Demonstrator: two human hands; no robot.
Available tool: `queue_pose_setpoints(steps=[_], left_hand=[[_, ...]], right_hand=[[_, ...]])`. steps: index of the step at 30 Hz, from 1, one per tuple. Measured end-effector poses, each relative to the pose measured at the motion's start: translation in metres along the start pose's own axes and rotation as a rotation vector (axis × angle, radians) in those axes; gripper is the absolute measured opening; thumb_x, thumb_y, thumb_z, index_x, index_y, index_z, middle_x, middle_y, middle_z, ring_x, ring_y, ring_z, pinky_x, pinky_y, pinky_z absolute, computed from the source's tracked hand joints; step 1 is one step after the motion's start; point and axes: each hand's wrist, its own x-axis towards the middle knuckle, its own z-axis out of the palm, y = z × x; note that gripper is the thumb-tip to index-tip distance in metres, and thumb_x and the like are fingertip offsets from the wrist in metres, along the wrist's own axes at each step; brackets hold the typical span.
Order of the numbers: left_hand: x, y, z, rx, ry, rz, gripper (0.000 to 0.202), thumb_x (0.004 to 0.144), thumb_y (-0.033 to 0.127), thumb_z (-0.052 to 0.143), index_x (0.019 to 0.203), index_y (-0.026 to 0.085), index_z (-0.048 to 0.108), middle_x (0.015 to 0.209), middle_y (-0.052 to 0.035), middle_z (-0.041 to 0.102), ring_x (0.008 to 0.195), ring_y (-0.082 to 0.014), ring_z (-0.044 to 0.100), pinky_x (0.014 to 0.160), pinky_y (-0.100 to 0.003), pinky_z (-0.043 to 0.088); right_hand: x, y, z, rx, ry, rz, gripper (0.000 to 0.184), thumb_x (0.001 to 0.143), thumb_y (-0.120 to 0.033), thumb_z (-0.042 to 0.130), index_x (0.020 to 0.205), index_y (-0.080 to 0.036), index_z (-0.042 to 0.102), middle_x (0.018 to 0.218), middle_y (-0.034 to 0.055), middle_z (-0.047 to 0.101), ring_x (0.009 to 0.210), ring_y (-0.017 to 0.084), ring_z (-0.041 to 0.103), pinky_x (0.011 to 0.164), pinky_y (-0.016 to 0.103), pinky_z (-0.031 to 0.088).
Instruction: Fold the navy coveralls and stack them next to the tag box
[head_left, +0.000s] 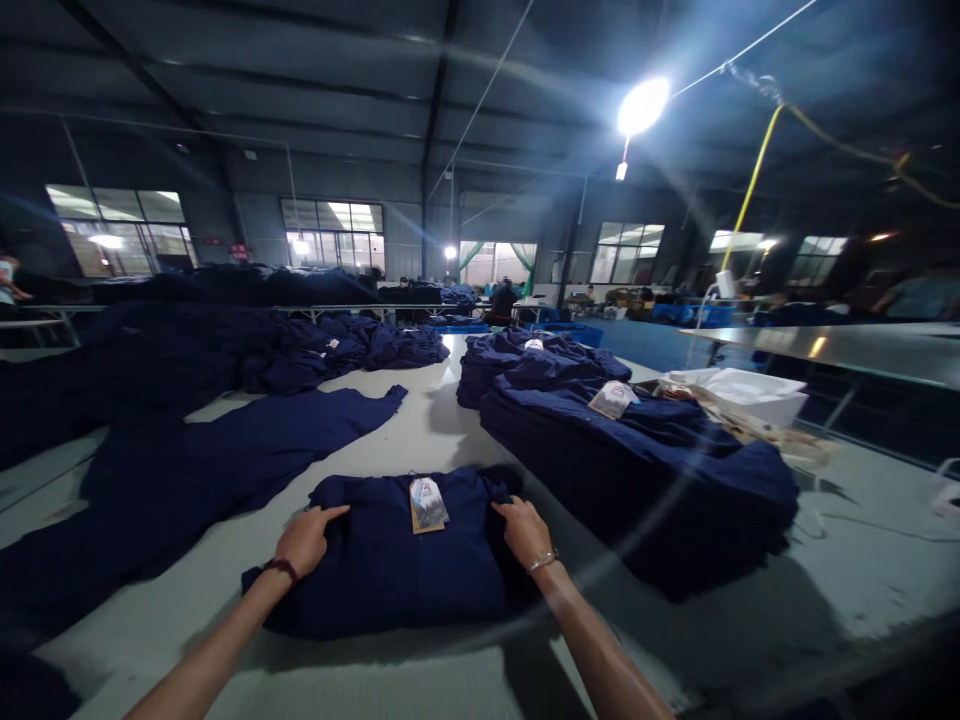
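Observation:
A folded navy garment [405, 585] lies on the pale table in front of me, a paper hang tag [428, 504] resting on its upper middle. My left hand [306, 540] is closed on the garment's left side, its index finger pointing inward over the cloth. On the opposite side, my right hand [523, 530] grips the fabric near the upper right corner, index finger likewise stretched inward. The undersides of both hands are hidden. A thick stack of folded navy garments [600, 460] rises just right of my right hand, a tag [614, 399] on top.
Loose navy garments [187, 470] spread across the table's left side, with more heaped behind. A white box [750, 395] stands beyond the stack at right. Bare table [405, 430] shows between the piles. Another table [847, 350] stands far right; a bright lamp [643, 107] hangs overhead.

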Motion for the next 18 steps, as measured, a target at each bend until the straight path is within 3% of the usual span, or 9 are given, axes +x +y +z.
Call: queue_pose_setpoints(steps=[4, 11, 18], left_hand=[[0.005, 0.027, -0.025, -0.007, 0.056, 0.072, 0.074, 0.066, -0.004, 0.037, 0.130, 0.030, 0.055, 0.121, -0.0013, 0.063, 0.115, -0.0184, 0.056, 0.096, -0.027, 0.042], [0.033, 0.086, -0.086, -0.012, 0.224, 0.248, 0.072, 0.065, 0.002, 0.038, 0.127, 0.034, 0.057, 0.124, 0.0058, 0.061, 0.116, -0.0206, 0.053, 0.100, -0.032, 0.041], [0.068, 0.165, -0.140, 0.026, 0.396, 0.453, 0.070, 0.069, -0.002, 0.040, 0.128, 0.030, 0.057, 0.118, 0.0003, 0.063, 0.108, -0.0212, 0.053, 0.091, -0.029, 0.044]], right_hand=[[-0.003, -0.006, -0.020, 0.010, 0.057, -0.016, 0.053, 0.082, -0.004, 0.038, 0.122, -0.029, 0.061, 0.119, 0.0039, 0.062, 0.103, 0.014, 0.054, 0.089, 0.022, 0.039], [-0.012, -0.007, -0.083, 0.031, 0.256, -0.053, 0.049, 0.084, -0.006, 0.036, 0.118, -0.030, 0.063, 0.121, -0.0006, 0.060, 0.100, 0.014, 0.052, 0.093, 0.023, 0.038], [-0.010, 0.026, -0.149, -0.082, 0.479, -0.061, 0.041, 0.090, -0.008, 0.033, 0.107, -0.024, 0.067, 0.120, 0.0028, 0.061, 0.110, 0.014, 0.050, 0.101, 0.026, 0.034]])
